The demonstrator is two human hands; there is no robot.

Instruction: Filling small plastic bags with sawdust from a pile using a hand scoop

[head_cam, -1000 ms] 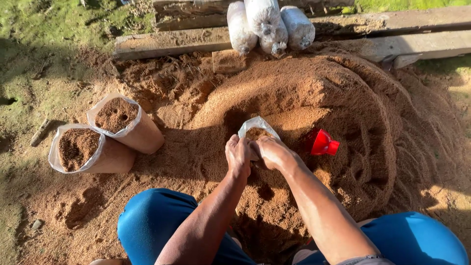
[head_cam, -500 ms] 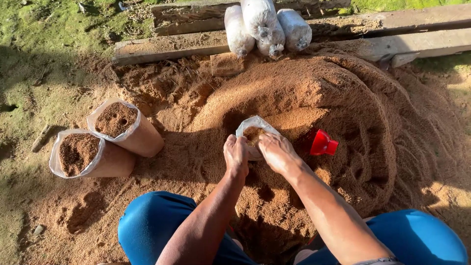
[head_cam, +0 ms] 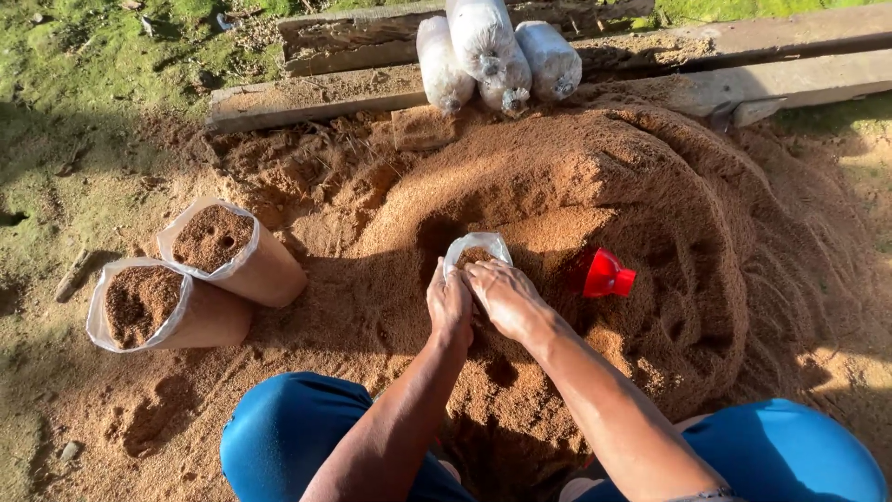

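Observation:
A small clear plastic bag (head_cam: 477,248), partly filled with brown sawdust, stands open in a hollow of the big sawdust pile (head_cam: 595,195). My left hand (head_cam: 450,303) grips the bag's near left side. My right hand (head_cam: 503,296) lies against its near right side, fingers pointing at the rim. Both hands touch each other just below the bag's mouth. A red funnel-like scoop (head_cam: 602,274) lies on the sawdust just right of my right hand.
Two filled open bags (head_cam: 228,251) (head_cam: 153,307) lean on the ground at left. Three tied white bags (head_cam: 492,51) rest against wooden planks (head_cam: 307,98) at the back. My blue-clad knees (head_cam: 288,428) frame the bottom. Mossy ground lies at left.
The view shifted slightly. My hands stay on the small bag, with the right hand settling closer beside the left at the bag's mouth.

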